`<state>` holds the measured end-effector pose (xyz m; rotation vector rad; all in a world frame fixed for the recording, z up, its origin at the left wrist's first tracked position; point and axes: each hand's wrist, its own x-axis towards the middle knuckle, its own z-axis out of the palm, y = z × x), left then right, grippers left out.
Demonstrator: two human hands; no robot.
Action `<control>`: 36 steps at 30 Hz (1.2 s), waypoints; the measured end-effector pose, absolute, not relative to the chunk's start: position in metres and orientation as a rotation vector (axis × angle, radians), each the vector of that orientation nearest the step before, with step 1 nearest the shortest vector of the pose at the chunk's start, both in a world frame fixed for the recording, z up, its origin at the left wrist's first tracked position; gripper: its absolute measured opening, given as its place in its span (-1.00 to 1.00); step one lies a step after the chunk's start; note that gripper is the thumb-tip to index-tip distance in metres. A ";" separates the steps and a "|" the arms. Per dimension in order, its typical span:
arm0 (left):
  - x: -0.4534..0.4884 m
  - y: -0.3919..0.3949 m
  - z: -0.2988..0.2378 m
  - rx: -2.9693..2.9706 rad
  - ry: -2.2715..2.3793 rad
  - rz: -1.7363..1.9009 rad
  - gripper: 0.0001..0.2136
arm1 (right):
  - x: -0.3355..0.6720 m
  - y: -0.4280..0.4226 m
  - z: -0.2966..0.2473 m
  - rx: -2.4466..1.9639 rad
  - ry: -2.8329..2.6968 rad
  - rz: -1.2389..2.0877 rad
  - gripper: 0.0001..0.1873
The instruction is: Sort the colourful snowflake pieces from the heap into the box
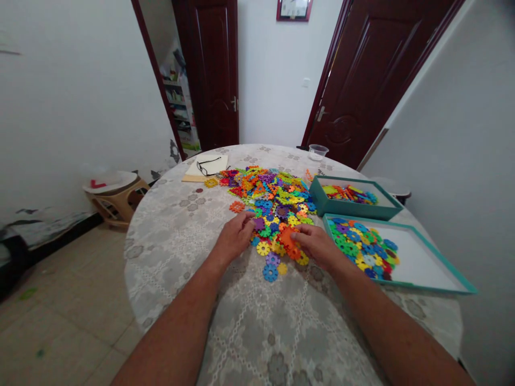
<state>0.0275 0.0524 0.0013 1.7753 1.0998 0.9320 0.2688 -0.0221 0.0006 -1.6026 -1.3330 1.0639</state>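
A heap of colourful plastic building pieces point(265, 187), many shaped like notched discs, covers the middle of the table. At the heap's near left side, my left hand point(238, 231) pinches a purple square piece point(258, 224) between thumb and fingers. Across from it, my right hand point(311, 239) grips an orange square piece point(287, 237) by its right edge. Just in front of the hands lie a blue notched disc point(270, 273) and a purple notched disc point(272, 259). An orange-red disc point(237, 206) rests beyond my left hand.
On the right stand a deep teal box point(316, 197) with assorted pieces and a shallow teal tray point(434, 262) with notched discs. Black glasses point(202, 168) rest on a pale pad point(219, 162) at the far left. A clear plastic bowl point(318, 151) stands near the far edge.
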 end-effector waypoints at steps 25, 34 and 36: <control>0.010 0.060 -0.019 2.495 1.432 0.487 -0.54 | 0.243 -0.032 -0.024 -1.674 -1.701 0.708 -0.62; 0.017 0.054 -0.008 2.538 1.523 0.537 -0.73 | 0.245 -0.031 -0.025 -1.662 -1.802 0.488 -0.81; 0.017 0.055 -0.007 2.530 1.570 0.573 -0.73 | 0.246 -0.029 -0.027 -1.615 -1.794 0.419 -0.83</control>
